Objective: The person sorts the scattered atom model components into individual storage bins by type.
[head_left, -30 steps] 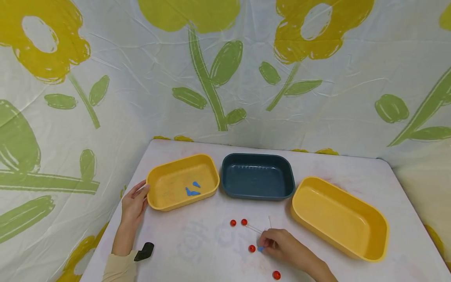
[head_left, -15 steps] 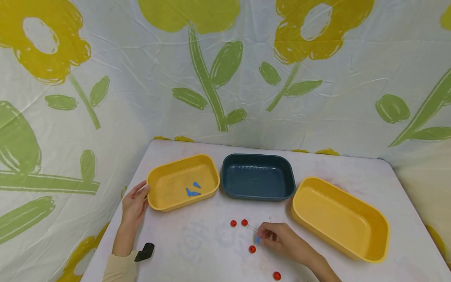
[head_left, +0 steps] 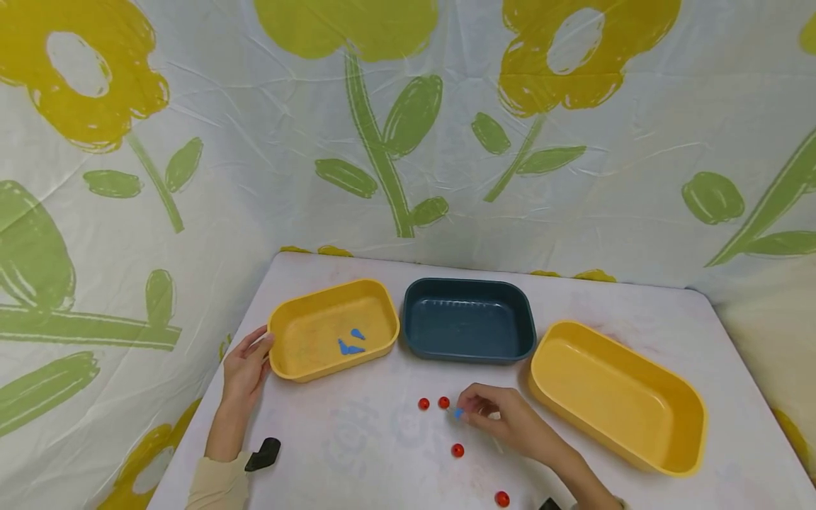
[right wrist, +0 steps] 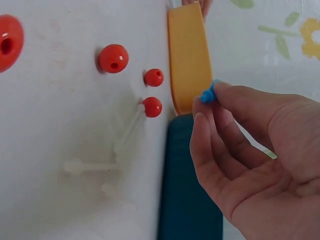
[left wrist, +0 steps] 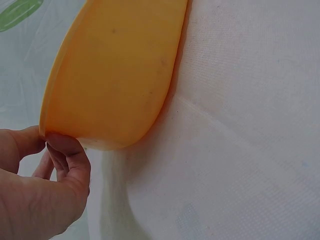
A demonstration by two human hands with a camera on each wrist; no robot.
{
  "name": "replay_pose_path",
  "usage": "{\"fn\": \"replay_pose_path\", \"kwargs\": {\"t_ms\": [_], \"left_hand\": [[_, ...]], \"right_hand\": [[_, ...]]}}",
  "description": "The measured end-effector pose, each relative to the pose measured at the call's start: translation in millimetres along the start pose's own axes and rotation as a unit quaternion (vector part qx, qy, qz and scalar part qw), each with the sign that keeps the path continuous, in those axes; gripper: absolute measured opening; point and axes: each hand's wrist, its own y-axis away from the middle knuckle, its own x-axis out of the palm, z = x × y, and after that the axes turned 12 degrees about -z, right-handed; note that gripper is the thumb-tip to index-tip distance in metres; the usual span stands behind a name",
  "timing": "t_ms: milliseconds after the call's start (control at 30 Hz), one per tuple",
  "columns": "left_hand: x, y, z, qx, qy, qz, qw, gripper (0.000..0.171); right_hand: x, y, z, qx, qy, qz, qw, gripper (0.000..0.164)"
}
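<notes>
At the left end of the left yellow tray (head_left: pixel 312 319), my left hand (head_left: pixel 242 372) pinches the rim between thumb and fingers; the left wrist view shows the grip at the tray's corner (left wrist: pixel 90 100). Several small blue tapered pieces (head_left: pixel 353 350) lie inside that tray. My right hand (head_left: pixel 503 421) holds a similar small blue piece (right wrist: pixel 208 95) between thumb and fingertips, raised over the table. Several red beads (right wrist: pixel 113 58) with holes lie on the table around the right hand. Thin whitish sticks (right wrist: pixel 95 166) with thicker ends lie beside the beads, partly hidden by this hand in the head view.
A dark teal tray (head_left: pixel 468 326) stands at the back middle, between the left tray and a second yellow tray (head_left: pixel 612 397) angled at the right. Both show bare floors. A flower-printed cloth (head_left: pixel 268 142) hangs behind and beside the white table (head_left: pixel 357 453).
My right hand has moved up and left over the table, carrying the blue piece toward the far red beads. The left hand keeps its hold on the yellow tray's rim.
</notes>
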Motion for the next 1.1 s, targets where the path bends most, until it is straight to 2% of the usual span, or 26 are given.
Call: {"fn": "replay_pose_path", "kwargs": {"t_ms": [400,733,1100], "left_hand": [[1.2,-3.1,1.7,0.002,0.01,0.0,0.9999,0.048],[-0.8,-1.9,3.2,0.007,0.013,0.003,0.9999,0.051],[-1.9,-1.9,3.9,0.011,0.011,0.007,0.9999,0.053]], "right_hand": [[3,-17,12,-0.024,-0.033,-0.065,0.997,0.013],[6,-34,21,-0.015,-0.073,-0.085,0.994,0.013],[9,-53,34,-0.006,-0.107,-0.089,0.99,0.014]]}}
